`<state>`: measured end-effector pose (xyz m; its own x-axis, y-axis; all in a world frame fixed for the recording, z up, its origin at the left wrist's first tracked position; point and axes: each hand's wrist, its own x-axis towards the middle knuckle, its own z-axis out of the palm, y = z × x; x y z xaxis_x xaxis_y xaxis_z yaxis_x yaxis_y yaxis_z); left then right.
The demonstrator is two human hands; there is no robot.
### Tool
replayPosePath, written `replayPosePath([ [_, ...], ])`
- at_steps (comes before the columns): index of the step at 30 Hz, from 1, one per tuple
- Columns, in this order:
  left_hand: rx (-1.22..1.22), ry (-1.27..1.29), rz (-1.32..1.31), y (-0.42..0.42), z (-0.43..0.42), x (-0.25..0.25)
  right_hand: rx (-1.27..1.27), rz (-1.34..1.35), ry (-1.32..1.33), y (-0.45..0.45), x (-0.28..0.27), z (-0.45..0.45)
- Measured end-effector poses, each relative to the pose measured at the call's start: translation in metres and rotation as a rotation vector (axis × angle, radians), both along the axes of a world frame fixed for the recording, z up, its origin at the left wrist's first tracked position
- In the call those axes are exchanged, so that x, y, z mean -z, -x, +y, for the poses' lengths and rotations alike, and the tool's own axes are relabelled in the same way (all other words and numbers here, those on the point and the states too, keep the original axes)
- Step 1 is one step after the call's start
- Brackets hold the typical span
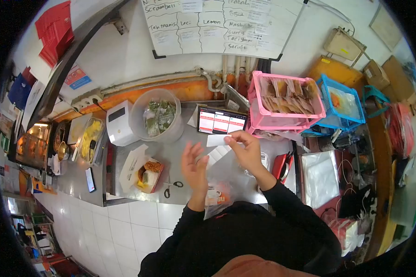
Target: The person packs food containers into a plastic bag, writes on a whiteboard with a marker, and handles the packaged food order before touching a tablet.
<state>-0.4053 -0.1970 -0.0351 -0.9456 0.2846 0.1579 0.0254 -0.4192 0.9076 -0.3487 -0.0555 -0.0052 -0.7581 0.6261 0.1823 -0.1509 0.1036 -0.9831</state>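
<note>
Our left hand (195, 168), its grip open, partly hides a white strip (218, 155) (contact, we can't tell). Our right hand (246, 150) pinches a white slip (216, 140).

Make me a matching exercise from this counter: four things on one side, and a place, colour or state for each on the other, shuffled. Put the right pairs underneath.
Things
1. Scissors
2. Food box
3. Tablet
4. Blue basket

Places, colours and states
A. Screen lit, with red and white panels
B. Right of the pink basket
C. Lid open, food showing inside
D. Black handles, lying on the counter

Right pairs: 1-D, 2-C, 3-A, 4-B
</note>
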Motion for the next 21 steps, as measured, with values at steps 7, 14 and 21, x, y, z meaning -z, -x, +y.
replayPosePath([
  [7,0.126,0.444,0.193,0.017,0.026,0.017,-0.075,-0.024,-0.298,0.001,-0.015,0.061],
  [14,-0.047,0.221,0.078,0.021,0.03,0.005,0.296,0.145,-0.135,0.068,-0.064,0.242],
  [21,-0.092,0.316,0.036,0.017,0.015,0.012,0.376,0.114,-0.32,0.122,-0.035,0.326],
])
